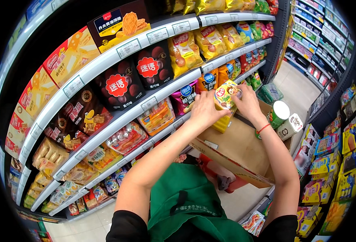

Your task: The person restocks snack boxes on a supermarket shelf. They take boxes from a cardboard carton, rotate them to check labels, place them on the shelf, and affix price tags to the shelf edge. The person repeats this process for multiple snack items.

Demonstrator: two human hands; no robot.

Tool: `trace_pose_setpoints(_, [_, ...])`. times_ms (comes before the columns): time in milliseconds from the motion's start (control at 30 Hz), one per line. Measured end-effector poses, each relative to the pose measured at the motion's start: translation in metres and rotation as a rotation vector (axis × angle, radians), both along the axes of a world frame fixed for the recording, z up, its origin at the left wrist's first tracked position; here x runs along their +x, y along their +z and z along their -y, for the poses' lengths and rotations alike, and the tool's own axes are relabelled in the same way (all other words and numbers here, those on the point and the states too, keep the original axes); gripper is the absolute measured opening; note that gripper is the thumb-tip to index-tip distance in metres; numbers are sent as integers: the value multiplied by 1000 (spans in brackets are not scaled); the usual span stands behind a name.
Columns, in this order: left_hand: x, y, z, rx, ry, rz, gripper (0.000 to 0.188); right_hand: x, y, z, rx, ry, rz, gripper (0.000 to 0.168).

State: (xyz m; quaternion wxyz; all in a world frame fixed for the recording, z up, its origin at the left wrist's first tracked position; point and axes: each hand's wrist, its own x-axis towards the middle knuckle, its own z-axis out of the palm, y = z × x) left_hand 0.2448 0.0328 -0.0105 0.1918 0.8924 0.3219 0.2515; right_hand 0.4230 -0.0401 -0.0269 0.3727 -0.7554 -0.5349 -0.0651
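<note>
A small yellow snack box (225, 96) with cartoon printing is held up between my two hands, above the far part of an open cardboard carton (234, 148). My left hand (206, 108) grips its left side, thumb pointing across in front. On the right side, my right hand (248, 101) has its fingers and thumb on the box. More yellow boxes (221, 124) sit directly below, partly hidden by the held box and my left hand. Whether they touch the held box, I cannot tell.
Left and ahead, shelves hold chip bags (182, 53), black snack pouches (149, 67) and packaged bread (156, 116). A green can with a white lid (279, 113) and a white carton (290, 127) stand at the cardboard's right. Hanging snack packs (324, 163) line the right side.
</note>
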Motion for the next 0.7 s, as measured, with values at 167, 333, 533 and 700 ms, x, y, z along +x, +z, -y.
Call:
trace_pose_setpoints(167, [6,-5,-1,-33,28,-48,95,5,-3,-7,5,-28,117,46])
trace_pose_setpoints(333, [9,-13,-5,-60,44,-19,97,2,9,-9,-168,-70,-113,49])
trace_pose_setpoints(533, [0,7,4,-151,46,-46,95,9,13,-2,4,-80,-187,52])
trace_pose_setpoints(700, [-18,13,4,-125,53,115,97,-8,35,12,238,18,-411,57])
